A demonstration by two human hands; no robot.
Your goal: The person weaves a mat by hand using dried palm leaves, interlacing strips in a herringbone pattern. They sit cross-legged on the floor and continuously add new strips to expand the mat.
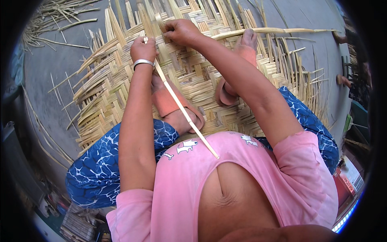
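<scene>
A woven mat of pale split-cane strips (189, 76) lies on the ground under my feet, its loose strip ends sticking out around the edges. My left hand (144, 50), with a metal bangle at the wrist, is closed on a long narrow cane strip (177, 101). That strip slants back toward me, its near end over my pink shirt. To the right and slightly farther off, my right hand (183, 32) is closed in a pinch at the upright strips (159, 20) by the mat's far edge. Its fingertips seem to grip one of these strips.
My sandalled feet (171, 99) press on the mat, one on each side of its middle. A long strip (278, 30) extends right past the mat. Loose thin sticks (48, 28) are heaped at far left. Another person's foot (342, 80) shows at the right rim.
</scene>
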